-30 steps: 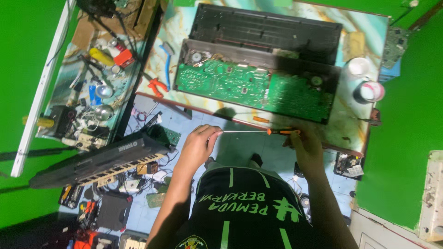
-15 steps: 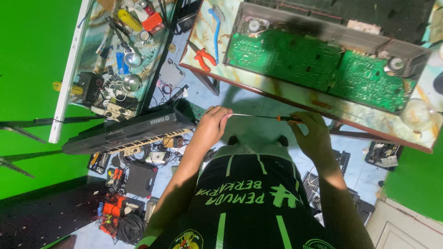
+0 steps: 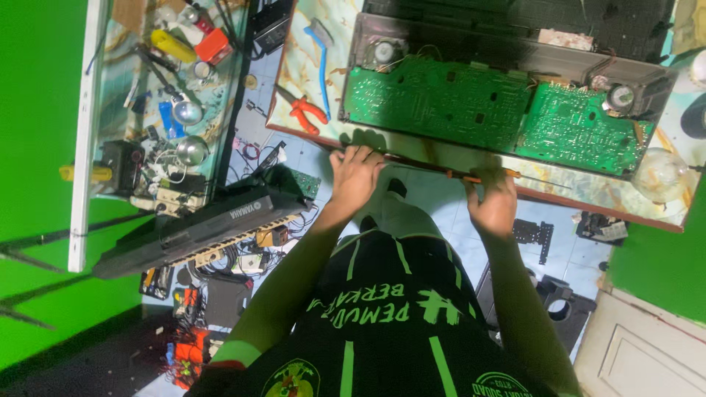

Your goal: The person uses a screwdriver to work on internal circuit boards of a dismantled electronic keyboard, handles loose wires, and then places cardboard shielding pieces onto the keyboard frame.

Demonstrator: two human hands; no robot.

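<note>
- Since the earlier frame both hands have come up to the near edge of the table; the screwdriver now lies along that edge
- Left hand closed over the shaft; right hand gripping the orange handle
- Just beyond: green circuit boards in an opened casing
- Far left: orange pliers, blue brush
- Left, lower: black keyboard over cluttered floor

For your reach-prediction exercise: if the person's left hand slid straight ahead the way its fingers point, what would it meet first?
Probably the large green circuit board; the left hand rests at the marbled table's edge, though depth is unclear.
</note>
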